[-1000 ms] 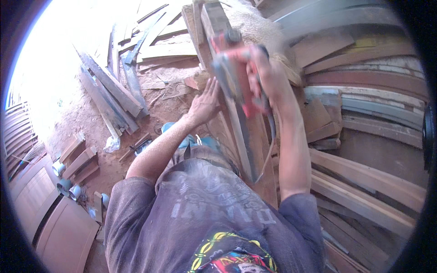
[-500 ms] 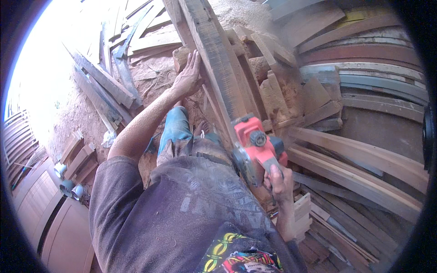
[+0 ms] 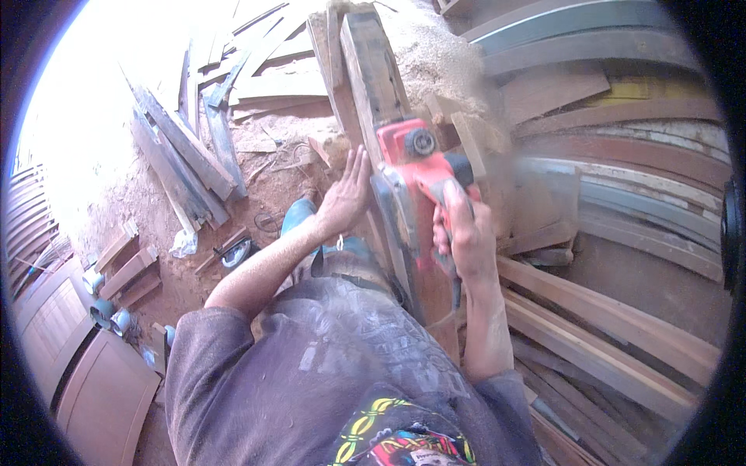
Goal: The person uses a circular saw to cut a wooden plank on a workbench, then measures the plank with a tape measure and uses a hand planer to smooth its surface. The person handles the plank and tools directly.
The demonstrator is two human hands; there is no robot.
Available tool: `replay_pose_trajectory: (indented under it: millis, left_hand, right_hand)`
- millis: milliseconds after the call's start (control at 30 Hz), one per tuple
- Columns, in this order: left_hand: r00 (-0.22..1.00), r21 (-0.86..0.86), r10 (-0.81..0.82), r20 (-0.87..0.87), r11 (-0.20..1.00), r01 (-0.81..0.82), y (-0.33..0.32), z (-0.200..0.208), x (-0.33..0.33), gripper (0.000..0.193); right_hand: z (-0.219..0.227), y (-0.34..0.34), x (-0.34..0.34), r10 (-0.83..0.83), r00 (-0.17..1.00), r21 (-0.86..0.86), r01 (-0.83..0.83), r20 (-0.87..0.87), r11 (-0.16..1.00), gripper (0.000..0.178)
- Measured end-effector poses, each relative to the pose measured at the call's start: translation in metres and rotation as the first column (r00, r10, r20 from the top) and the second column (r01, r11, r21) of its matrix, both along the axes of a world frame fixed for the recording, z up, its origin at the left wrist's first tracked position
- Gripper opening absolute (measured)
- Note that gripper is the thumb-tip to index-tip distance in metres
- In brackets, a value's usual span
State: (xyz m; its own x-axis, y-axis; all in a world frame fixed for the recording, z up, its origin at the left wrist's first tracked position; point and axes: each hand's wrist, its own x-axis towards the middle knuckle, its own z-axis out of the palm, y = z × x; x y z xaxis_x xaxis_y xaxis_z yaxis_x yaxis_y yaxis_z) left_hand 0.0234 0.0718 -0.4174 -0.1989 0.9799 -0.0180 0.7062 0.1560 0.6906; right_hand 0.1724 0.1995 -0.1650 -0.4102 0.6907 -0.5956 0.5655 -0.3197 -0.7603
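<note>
A red electric hand planer [image 3: 408,175] rests on top of a long, rough timber beam [image 3: 371,54]. My right hand [image 3: 464,233] is wrapped round its rear handle, and a dark cord hangs below that grip. The planer covers the middle of the beam. My left hand [image 3: 347,193] lies flat against the beam's left side, fingers stretched out and pointing away from me. It holds nothing and sits just left of the planer.
Long planks [image 3: 606,311] lie stacked to the right, with more boards [image 3: 645,147] at the far right. Dark timbers [image 3: 183,155] lie on the dusty ground at left. Wooden panels [image 3: 109,388] stand at lower left. Pale shavings [image 3: 435,46] heap beyond the beam.
My right hand has pushed the planer forward along the beam, away from my body. My left hand stays against the beam's side and now appears lower in the picture, as the view has shifted.
</note>
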Motion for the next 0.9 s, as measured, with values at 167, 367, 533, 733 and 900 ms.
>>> replay_pose_trajectory:
  millis: [167,367,533,733,900]
  left_hand:
    - [0.997,-0.006,0.044,0.059,0.999,-0.043,-0.003,0.004,0.003,0.099]
    - [0.991,-0.151,0.031,0.128,0.988,-0.011,0.0,0.021,-0.005,0.098]
    - [0.999,-0.101,0.037,0.031,0.994,-0.034,0.0,0.006,-0.01,0.103]
    - [1.0,-0.105,-0.002,0.018,0.994,0.004,0.002,-0.002,-0.015,0.112]
    - [0.999,-0.028,0.001,0.037,1.0,0.0,0.002,-0.022,-0.018,0.113]
  right_hand:
    - [-0.004,0.075,-0.121,0.093,0.995,0.092,-0.09,-0.031,0.992,0.06]
    - [-0.021,0.169,-0.271,0.187,0.966,0.203,-0.15,-0.179,0.968,0.064]
    - [-0.013,0.148,-0.237,0.199,0.956,0.138,-0.172,-0.215,0.975,0.065]
    - [-0.021,0.032,-0.012,0.329,0.939,0.276,-0.291,-0.101,0.916,0.065]
    - [0.021,-0.118,0.211,0.185,0.977,0.124,-0.197,0.106,0.972,0.058]
